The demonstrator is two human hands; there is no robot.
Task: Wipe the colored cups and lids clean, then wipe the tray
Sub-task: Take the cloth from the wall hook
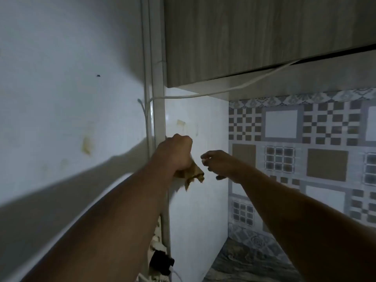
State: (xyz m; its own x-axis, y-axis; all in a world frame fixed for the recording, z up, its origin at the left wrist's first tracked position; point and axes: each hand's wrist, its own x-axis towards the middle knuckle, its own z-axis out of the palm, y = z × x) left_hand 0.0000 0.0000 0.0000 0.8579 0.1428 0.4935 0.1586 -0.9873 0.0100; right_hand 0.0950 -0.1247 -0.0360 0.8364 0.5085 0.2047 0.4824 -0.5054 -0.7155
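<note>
Grips a crumpled tan cloth [193,174] in the fisted left hand [176,153], at the edge of the white vertical pipe [158,119]; holds the right hand [218,162] loosely curled, empty, just beside; open air before the grey checkered tile wall [317,127].

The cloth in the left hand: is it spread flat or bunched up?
Bunched up. The left hand grips the cloth in a fist, and only crumpled corners hang out below it.

Cloth [194,173] mostly hidden inside left hand [178,153]; plug [162,263] partly behind forearm [122,216].
</note>
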